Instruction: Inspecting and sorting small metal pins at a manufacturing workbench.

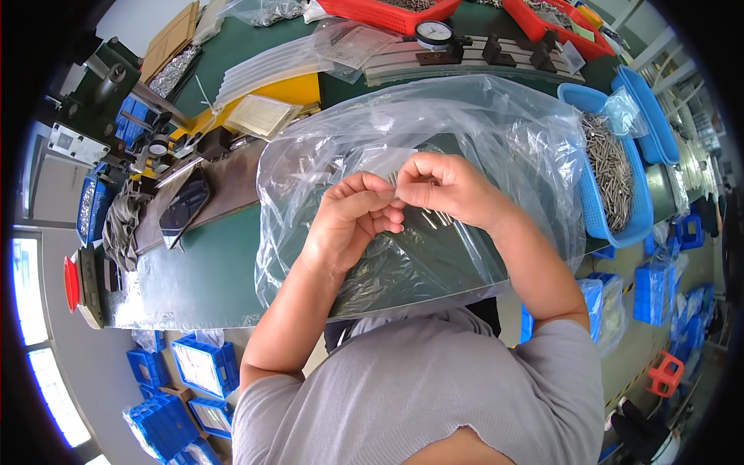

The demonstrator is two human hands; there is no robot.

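My left hand [350, 218] and my right hand [447, 188] meet over a large clear plastic bag [496, 124] spread on the green bench. Both are closed in a pinch, thumbs against fingertips and almost touching. What lies between the fingertips is too small to make out. Several slim metal pins [436, 220] lie on the plastic just below my right hand, and a few more show partly behind the fingers. To the right, a blue basket [641, 221] holds a heap of similar metal pins.
A dial gauge [434, 32] on a metal rail stands at the back, between red baskets [387, 14] of parts. On the left are a dark cloth [124, 226], a black pouch [186, 203] and machine fixtures. Blue crates [205, 364] stand on the floor.
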